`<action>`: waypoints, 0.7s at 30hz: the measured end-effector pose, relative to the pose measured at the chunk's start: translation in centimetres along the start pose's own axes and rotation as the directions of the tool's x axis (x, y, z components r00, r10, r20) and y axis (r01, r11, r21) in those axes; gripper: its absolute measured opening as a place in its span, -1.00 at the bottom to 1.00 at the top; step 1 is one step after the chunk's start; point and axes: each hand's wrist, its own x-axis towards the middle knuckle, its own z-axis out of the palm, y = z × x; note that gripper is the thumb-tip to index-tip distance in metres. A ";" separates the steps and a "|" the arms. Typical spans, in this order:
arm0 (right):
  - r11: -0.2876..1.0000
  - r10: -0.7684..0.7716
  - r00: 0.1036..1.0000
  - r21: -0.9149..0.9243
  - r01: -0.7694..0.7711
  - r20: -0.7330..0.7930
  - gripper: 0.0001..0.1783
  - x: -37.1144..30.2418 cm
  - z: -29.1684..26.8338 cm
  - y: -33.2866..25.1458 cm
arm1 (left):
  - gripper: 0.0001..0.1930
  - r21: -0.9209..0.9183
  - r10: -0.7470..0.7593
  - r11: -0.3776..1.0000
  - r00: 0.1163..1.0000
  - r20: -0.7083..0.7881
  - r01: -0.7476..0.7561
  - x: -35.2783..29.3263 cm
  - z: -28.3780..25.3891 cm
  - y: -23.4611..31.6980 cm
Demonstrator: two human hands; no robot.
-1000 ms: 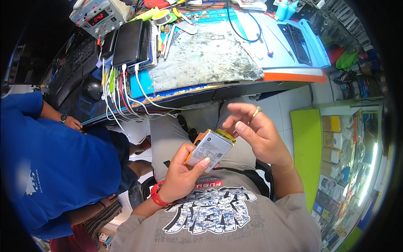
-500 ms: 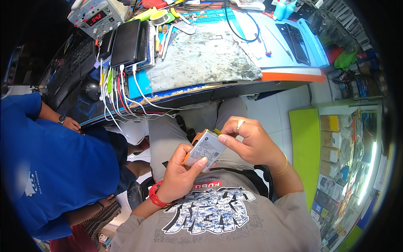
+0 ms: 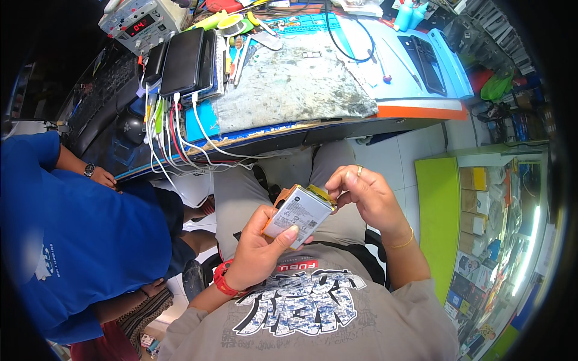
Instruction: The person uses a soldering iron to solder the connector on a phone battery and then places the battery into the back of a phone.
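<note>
My left hand [image 3: 256, 243] is wrapped round a flat grey phone battery [image 3: 296, 212], its thumb across the printed face. An orange piece [image 3: 283, 195] shows behind the battery's left edge, along with a small black part. Along the upper right end runs a yellow strip [image 3: 322, 192]. There my right hand [image 3: 367, 195] has its fingers bent together, the tips against the strip; the exact grip is partly hidden. Battery and hands are above my lap, below the bench's front edge.
A worn grey mat [image 3: 289, 78] covers the bench's middle. Phones [image 3: 182, 63] with white charging cables [image 3: 174, 138] lie left, beside a power supply [image 3: 141, 27]. A black phone part [image 3: 424, 63] lies right. A person in blue [image 3: 90, 234] sits at my left; a glass display case [image 3: 481, 240] stands right.
My right hand has shifted slightly right, its thumb off the battery's face. More of the yellow strip now shows at the battery's end. My left hand keeps its hold.
</note>
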 end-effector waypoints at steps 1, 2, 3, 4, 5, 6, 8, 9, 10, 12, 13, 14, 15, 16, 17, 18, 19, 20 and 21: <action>1.000 -0.006 1.000 -0.016 0.006 -0.002 -0.82 -0.2 -0.1 -0.1 | -0.74 0.002 -0.009 1.000 1.000 0.007 0.009 0.0 0.0 0.0; 0.983 -0.091 0.996 -0.157 0.092 0.017 -0.83 -0.4 0.1 -0.1 | -0.76 0.006 0.003 1.000 1.000 0.001 -0.003 0.0 0.1 0.0; 0.940 -0.171 0.984 -0.292 0.177 0.046 -0.84 -0.5 0.4 0.0 | -0.78 0.010 0.015 1.000 1.000 -0.004 -0.015 0.1 0.2 0.0; 0.870 -0.245 0.965 -0.420 0.259 0.088 -0.85 -0.5 0.6 -0.1 | -0.80 0.014 0.029 0.999 1.000 -0.009 -0.029 0.2 0.2 0.0; 0.828 -0.270 0.956 -0.478 0.292 0.115 -0.86 -0.5 0.5 -0.2 | -0.80 0.024 0.038 0.999 0.999 -0.016 -0.037 0.2 0.3 -0.1; 0.782 -0.293 0.945 -0.533 0.323 0.144 -0.87 -0.5 0.5 -0.3 | -0.80 0.034 0.047 0.998 0.999 -0.022 -0.046 0.3 0.4 -0.2; 0.691 -0.326 0.926 -0.621 0.369 0.188 -0.88 -0.3 0.4 -0.5 | -0.78 0.041 0.055 0.998 0.998 -0.031 -0.054 0.2 0.3 -0.4; 0.649 -0.338 0.920 -0.657 0.382 0.201 -0.88 -0.3 0.4 -0.6 | -0.77 0.038 0.053 0.998 0.998 -0.031 -0.052 0.2 0.3 -0.5; 0.606 -0.349 0.913 -0.692 0.393 0.214 -0.88 -0.3 0.4 -0.6 | -0.75 0.035 0.050 0.998 0.998 -0.031 -0.049 0.2 0.2 -0.6; 0.573 -0.372 0.904 -0.715 0.401 0.209 -0.89 -0.2 0.6 -0.4 | -0.79 0.032 0.041 0.999 0.999 -0.029 -0.041 0.2 0.3 -0.3; 0.556 -0.383 0.900 -0.726 0.405 0.208 -0.89 -0.2 0.6 -0.3 | -0.80 0.031 0.038 0.999 0.999 -0.029 -0.037 0.2 0.3 -0.2; 0.579 -0.374 0.906 -0.713 0.395 0.199 -0.89 -0.2 0.7 -0.2 | -0.80 0.025 0.039 0.999 0.999 -0.031 -0.038 0.3 0.3 -0.2; 0.600 -0.363 0.912 -0.701 0.385 0.190 -0.89 -0.3 0.7 -0.2 | -0.80 0.020 0.039 0.999 0.999 -0.033 -0.039 0.3 0.3 -0.2; 0.622 -0.353 0.918 -0.688 0.374 0.180 -0.89 -0.3 0.7 -0.1 | -0.80 0.013 0.040 0.999 0.999 -0.034 -0.039 0.3 0.3 -0.3; 0.680 -0.350 0.924 -0.637 0.365 0.156 -0.88 -0.3 0.6 -0.1 | -0.80 0.005 0.032 0.999 0.999 -0.034 -0.032 0.3 0.3 -0.2; 0.733 -0.345 0.929 -0.581 0.354 0.132 -0.88 -0.3 0.6 0.0 | -0.80 -0.004 0.025 1.000 0.999 -0.034 -0.025 0.3 0.4 0.0; 0.782 -0.338 0.935 -0.520 0.343 0.109 -0.87 -0.4 0.5 0.1 | -0.80 -0.013 0.018 1.000 0.999 -0.035 -0.018 0.3 0.3 0.0; 0.789 -0.350 0.933 -0.511 0.341 0.081 -0.87 -0.4 0.6 0.0 | -0.80 -0.006 0.019 1.000 0.999 -0.036 -0.019 0.3 0.3 0.0; 0.797 -0.362 0.931 -0.501 0.338 0.054 -0.86 -0.5 0.7 -0.1 | -0.80 0.001 0.021 1.000 0.999 -0.037 -0.021 0.3 0.3 0.0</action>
